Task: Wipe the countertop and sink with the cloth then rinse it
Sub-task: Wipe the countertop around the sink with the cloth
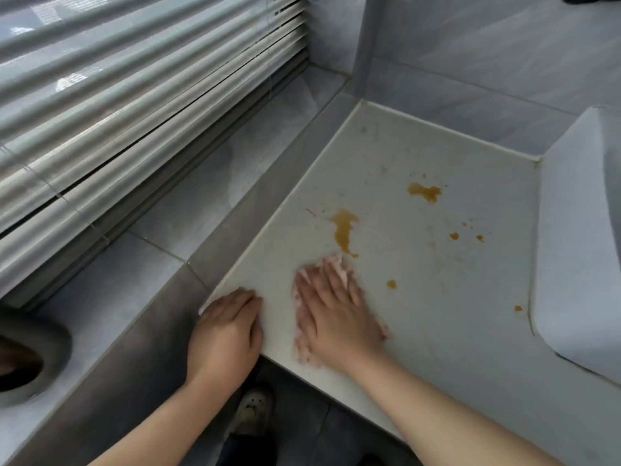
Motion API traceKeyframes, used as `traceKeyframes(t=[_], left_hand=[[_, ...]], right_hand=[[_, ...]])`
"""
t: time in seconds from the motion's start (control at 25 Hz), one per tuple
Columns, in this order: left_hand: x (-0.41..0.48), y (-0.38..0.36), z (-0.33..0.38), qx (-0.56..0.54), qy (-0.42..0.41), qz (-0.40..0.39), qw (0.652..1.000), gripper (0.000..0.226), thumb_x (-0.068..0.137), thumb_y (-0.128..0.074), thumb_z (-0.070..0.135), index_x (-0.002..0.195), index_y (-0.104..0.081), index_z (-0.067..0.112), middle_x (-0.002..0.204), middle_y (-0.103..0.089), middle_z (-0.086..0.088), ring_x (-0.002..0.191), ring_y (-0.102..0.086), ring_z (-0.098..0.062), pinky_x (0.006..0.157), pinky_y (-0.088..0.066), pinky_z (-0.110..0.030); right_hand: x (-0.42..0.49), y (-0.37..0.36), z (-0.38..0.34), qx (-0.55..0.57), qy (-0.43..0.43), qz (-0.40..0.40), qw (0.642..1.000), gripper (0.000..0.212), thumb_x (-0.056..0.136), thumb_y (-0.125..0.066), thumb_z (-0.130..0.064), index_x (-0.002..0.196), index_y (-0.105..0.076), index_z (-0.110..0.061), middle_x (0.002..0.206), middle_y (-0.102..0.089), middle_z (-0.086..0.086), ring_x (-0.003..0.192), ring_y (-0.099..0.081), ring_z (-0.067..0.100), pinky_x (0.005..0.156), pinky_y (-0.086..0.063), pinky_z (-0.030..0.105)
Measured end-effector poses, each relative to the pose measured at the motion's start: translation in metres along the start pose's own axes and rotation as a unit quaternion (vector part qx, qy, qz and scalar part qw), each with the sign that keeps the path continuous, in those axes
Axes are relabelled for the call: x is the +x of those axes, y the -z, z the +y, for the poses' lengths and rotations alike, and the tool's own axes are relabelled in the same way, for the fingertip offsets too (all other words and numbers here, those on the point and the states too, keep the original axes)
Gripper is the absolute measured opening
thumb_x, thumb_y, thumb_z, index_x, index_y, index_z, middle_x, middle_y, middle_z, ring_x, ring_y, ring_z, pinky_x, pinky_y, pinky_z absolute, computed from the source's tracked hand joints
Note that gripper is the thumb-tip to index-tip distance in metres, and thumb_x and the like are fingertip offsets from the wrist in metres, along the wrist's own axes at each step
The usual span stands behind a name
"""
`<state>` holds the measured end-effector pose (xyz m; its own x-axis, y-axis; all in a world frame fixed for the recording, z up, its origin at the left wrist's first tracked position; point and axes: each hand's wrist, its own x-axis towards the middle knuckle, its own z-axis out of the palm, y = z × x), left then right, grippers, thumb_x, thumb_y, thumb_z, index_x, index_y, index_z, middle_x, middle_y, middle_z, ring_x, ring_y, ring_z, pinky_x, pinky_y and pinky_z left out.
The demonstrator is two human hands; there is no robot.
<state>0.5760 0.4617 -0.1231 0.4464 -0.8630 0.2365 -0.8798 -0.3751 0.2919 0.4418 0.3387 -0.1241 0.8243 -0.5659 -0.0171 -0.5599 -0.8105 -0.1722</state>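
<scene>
The pink cloth [337, 264] lies on the near left part of the white tabletop [437, 297], mostly hidden under the right hand [336, 317]. Only its fringe shows past the fingertips and along the hand's left side. The hand presses flat, palm down, with the fingers [332, 280] straight and slightly spread, probably to put weight across as much cloth as possible. They point toward the far side, at the large orange-brown stain [344, 230] just beyond the cloth's edge, so that spill looks like the next target. A second stain [425, 192] and scattered drops lie farther off and to the right, unwiped.

The left hand [225, 331] rests on the tabletop's near left corner, fingers close together and holding nothing, apparently to brace the body. The white sink [578, 250] stands at the right, well apart from both hands.
</scene>
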Motion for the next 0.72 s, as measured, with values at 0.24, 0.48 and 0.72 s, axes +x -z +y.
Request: traceKeyframes(t=[0.24,0.48,0.72], left_hand=[[0.066,-0.024,0.04,0.034,-0.013,-0.162,0.986,0.085,0.073,0.0,0.058,0.148,-0.019,0.023,0.157,-0.013,-0.001,0.145,-0.005,-0.019,0.114,0.002,-0.034],[0.069,-0.03,0.042,0.072,0.005,-0.175,0.982,0.088,0.07,0.011,0.064,0.149,0.001,0.027,0.157,0.006,0.005,0.143,0.013,-0.014,0.115,0.012,-0.035],[0.069,-0.031,0.044,0.107,0.014,-0.19,0.976,0.087,0.069,0.013,0.067,0.147,0.01,0.029,0.156,0.012,0.008,0.142,0.017,-0.013,0.114,0.013,-0.036]], right_hand=[[-0.032,0.013,0.102,-0.072,-0.093,0.023,0.993,0.069,0.084,-0.022,-0.046,0.144,-0.038,-0.017,0.15,-0.038,0.003,0.141,-0.02,0.023,0.112,0.001,0.035],[-0.069,0.005,0.055,-0.04,-0.016,-0.019,0.999,0.061,0.084,-0.036,-0.044,0.137,-0.049,-0.016,0.144,-0.046,0.001,0.136,-0.038,0.025,0.109,-0.018,0.045],[-0.038,0.016,0.113,-0.034,-0.312,0.054,0.948,0.075,0.081,-0.013,-0.049,0.146,-0.037,-0.019,0.154,-0.032,0.003,0.144,-0.023,0.025,0.112,-0.003,0.042]])
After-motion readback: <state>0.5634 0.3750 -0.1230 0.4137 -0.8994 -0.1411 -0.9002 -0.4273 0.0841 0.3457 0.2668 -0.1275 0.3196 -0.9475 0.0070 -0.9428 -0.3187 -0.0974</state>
